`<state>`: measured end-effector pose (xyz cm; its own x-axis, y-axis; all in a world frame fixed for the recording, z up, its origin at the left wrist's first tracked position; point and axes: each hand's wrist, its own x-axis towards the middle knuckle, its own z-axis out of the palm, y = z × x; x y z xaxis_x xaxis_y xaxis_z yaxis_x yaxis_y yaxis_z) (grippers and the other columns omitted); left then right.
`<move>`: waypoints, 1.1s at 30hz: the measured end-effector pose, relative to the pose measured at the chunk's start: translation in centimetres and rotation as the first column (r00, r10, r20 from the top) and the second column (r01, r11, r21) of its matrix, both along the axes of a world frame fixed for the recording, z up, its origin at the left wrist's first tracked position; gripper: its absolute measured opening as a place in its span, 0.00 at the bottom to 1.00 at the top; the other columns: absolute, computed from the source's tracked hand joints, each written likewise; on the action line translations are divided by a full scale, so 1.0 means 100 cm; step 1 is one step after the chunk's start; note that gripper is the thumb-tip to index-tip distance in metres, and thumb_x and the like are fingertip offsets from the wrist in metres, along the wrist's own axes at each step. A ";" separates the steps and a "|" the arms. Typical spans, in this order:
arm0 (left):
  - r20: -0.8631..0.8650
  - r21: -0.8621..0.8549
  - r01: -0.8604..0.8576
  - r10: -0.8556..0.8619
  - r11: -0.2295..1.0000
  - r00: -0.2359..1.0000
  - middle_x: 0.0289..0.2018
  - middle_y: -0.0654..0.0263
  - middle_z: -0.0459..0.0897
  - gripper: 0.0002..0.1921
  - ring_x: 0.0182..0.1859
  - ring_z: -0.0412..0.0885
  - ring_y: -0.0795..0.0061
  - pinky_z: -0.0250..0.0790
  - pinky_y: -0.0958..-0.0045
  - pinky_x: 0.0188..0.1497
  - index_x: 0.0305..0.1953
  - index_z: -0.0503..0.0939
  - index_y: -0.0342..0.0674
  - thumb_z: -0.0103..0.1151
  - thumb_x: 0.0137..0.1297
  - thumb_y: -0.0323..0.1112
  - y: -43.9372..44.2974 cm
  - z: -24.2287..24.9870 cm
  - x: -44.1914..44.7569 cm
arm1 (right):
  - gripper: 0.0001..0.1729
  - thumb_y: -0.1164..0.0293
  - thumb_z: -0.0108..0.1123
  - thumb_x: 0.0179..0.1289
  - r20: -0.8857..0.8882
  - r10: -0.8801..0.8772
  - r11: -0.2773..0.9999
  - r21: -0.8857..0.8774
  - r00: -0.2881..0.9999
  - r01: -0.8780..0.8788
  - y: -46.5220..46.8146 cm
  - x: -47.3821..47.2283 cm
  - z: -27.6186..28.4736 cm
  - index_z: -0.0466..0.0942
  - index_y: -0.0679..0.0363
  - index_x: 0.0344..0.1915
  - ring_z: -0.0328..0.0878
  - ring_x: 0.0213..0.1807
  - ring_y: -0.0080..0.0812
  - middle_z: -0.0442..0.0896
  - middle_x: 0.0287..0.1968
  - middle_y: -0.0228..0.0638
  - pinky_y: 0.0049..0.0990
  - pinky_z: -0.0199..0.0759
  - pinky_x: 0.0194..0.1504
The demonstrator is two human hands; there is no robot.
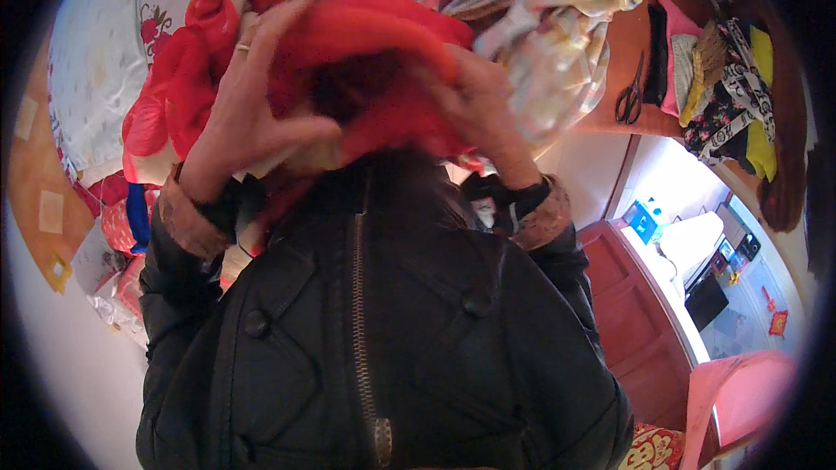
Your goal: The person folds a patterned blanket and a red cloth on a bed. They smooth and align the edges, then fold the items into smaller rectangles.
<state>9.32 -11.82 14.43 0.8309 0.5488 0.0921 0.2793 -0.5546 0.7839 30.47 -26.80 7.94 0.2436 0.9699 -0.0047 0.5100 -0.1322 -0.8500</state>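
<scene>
A red fleecy cloth [366,19], blurred by motion, is bunched up in front of my chest, with a dark hollow in its middle. My right hand [480,101] has its fingers curled over the right edge of this cloth. On the other side, my left hand [251,98] wears a ring and has its thumb spread wide from its fingers, beside the red cloth. Some of its fingertips are hard to make out. More red fabric [176,91] lies left of that hand. Beyond the right hand spreads a crumpled, pale patterned cloth [555,32].
Black-handled scissors [629,103] lie on the wooden tabletop [604,114], close to a pile of folded fabrics [715,88]. A white padded cloth [98,91] and a printed white cloth [173,0] are at left. At lower right stand a pink chair [708,398] and a reddish-brown panelled cabinet [637,300].
</scene>
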 end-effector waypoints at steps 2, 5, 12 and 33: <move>-0.052 0.277 0.128 -0.119 0.952 0.992 0.51 0.55 0.71 0.40 0.55 0.70 0.58 0.57 0.63 0.59 0.58 0.65 0.42 0.69 0.39 0.42 -0.008 0.024 0.010 | 0.15 0.63 0.60 0.53 0.010 0.088 0.992 0.089 0.996 -0.088 0.015 -0.028 0.016 0.76 0.61 0.37 0.77 0.34 0.44 0.80 0.32 0.43 0.37 0.70 0.33; -0.283 0.453 0.353 -0.244 0.818 0.928 0.47 0.56 0.73 0.39 0.52 0.71 0.56 0.58 0.60 0.56 0.55 0.66 0.43 0.69 0.36 0.43 -0.017 0.034 0.021 | 0.16 0.62 0.59 0.52 0.032 0.169 0.972 0.159 0.985 -0.172 0.020 -0.053 0.029 0.75 0.62 0.36 0.77 0.33 0.46 0.78 0.31 0.43 0.38 0.70 0.32; -0.372 0.271 0.375 -0.263 0.886 0.890 0.26 0.60 0.75 0.18 0.33 0.76 0.62 0.67 0.64 0.35 0.34 0.74 0.39 0.66 0.41 0.40 -0.022 -0.006 0.012 | 0.19 0.60 0.58 0.55 0.297 0.079 0.968 0.206 0.952 -0.145 -0.014 -0.006 -0.017 0.75 0.58 0.43 0.76 0.35 0.48 0.80 0.34 0.44 0.41 0.68 0.36; 0.053 -0.347 -0.881 0.944 0.322 0.324 0.48 0.66 0.76 0.20 0.48 0.74 0.71 0.70 0.65 0.48 0.54 0.70 0.40 0.46 0.66 0.43 0.170 -0.024 -0.368 | 0.30 0.44 0.40 0.62 0.878 -0.202 0.531 -0.275 0.435 0.801 -0.202 0.292 -0.082 0.78 0.56 0.43 0.77 0.38 0.54 0.80 0.37 0.49 0.45 0.69 0.42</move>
